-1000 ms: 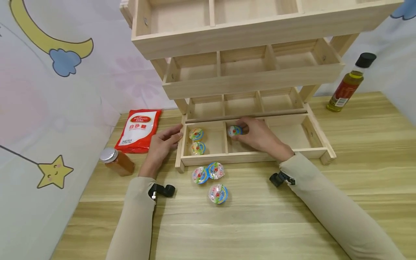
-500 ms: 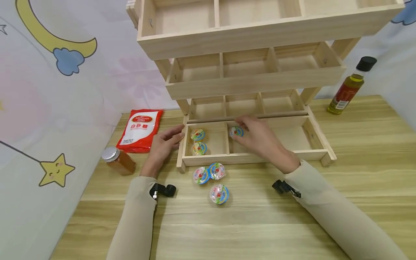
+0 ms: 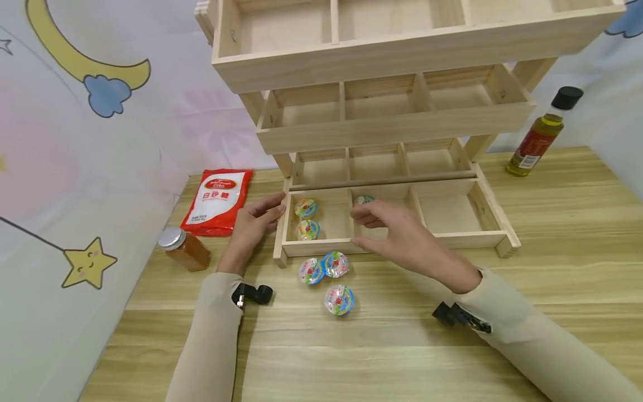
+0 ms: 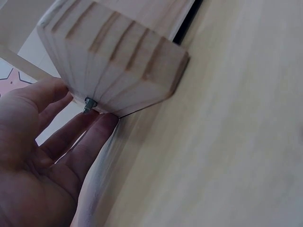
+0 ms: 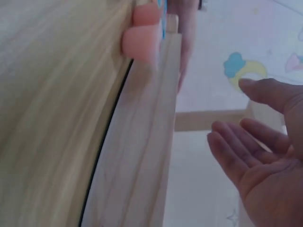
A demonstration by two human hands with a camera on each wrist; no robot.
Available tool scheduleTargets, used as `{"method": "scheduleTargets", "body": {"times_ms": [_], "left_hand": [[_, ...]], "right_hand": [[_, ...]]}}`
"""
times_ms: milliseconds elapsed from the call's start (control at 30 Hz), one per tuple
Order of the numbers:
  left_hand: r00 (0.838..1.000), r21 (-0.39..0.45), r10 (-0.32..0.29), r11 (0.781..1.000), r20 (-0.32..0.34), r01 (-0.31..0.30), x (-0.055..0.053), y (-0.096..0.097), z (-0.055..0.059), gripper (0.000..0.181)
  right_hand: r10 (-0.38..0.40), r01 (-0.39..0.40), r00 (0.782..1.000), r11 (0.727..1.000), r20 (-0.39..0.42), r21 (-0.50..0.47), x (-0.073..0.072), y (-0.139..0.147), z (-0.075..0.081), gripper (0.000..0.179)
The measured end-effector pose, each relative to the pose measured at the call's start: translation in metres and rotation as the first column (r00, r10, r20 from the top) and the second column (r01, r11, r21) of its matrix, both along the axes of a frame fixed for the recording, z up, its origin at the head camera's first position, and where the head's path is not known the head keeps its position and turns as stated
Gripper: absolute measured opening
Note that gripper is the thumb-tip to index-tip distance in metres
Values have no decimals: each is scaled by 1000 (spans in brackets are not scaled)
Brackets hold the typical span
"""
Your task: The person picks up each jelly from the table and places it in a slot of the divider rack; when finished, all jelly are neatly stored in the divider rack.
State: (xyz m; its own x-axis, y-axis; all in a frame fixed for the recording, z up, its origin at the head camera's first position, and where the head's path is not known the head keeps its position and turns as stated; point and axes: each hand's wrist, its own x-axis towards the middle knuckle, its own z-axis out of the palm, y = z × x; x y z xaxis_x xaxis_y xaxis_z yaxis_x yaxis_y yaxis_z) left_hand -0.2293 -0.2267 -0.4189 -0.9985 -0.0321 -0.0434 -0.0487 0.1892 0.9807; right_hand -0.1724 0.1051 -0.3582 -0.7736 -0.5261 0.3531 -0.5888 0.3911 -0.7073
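A wooden tiered rack (image 3: pixel 397 245) stands on the table, its bottom tray split into three compartments. Two jelly cups (image 3: pixel 306 219) with yellowish contents sit in the left compartment. In the middle one, a jelly cup (image 3: pixel 364 200) stands at the back left, partly covered by the right hand. That right hand (image 3: pixel 402 237) hovers over the tray's front edge, fingers apart and holding nothing; the right wrist view agrees. My left hand (image 3: pixel 251 229) touches the rack's left end with extended fingers, beside a screw (image 4: pixel 90 104). Three pink jelly cups (image 3: pixel 339 300) lie in front of the rack.
At the left are a red-and-white sugar bag (image 3: pixel 217 202) and a jar (image 3: pixel 185 249) of orange-brown contents with a silver lid. An oil bottle (image 3: pixel 537 134) stands at the right. Upper tiers of the rack overhang the bottom tray.
The right hand has let go of the jelly cup in the middle compartment and drawn back toward the front edge. My left hand stays at the rack's left end.
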Motion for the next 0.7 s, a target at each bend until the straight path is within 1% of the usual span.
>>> {"method": "scheduleTargets", "body": {"times_ms": [133,300,500,567,700], "left_hand": [[1000,7,-6,1000,3,6,0,1,-1,44],[1000,2,-8,1000,0,8,1,0,-1,44],[1000,-13,-11,1000,7,11,0,-2,-1,44],[1000,-9,-7,1000,10,7,0,-2,-1,44],[1000,6,0,1000,12,0,-1,0,-2,44]], "right_hand": [[64,-65,997,998,-33,-17,4,0,-5,43],[132,-133,990,991,-45,-21,4,-1,-11,41],[229,-232,967,972,-112,-18,1,-3,-21,35],[249,-253,962,967,-108,-17,1,-3,-23,35],[266,-266,961,964,-72,14,1,-2,-24,35]]}}
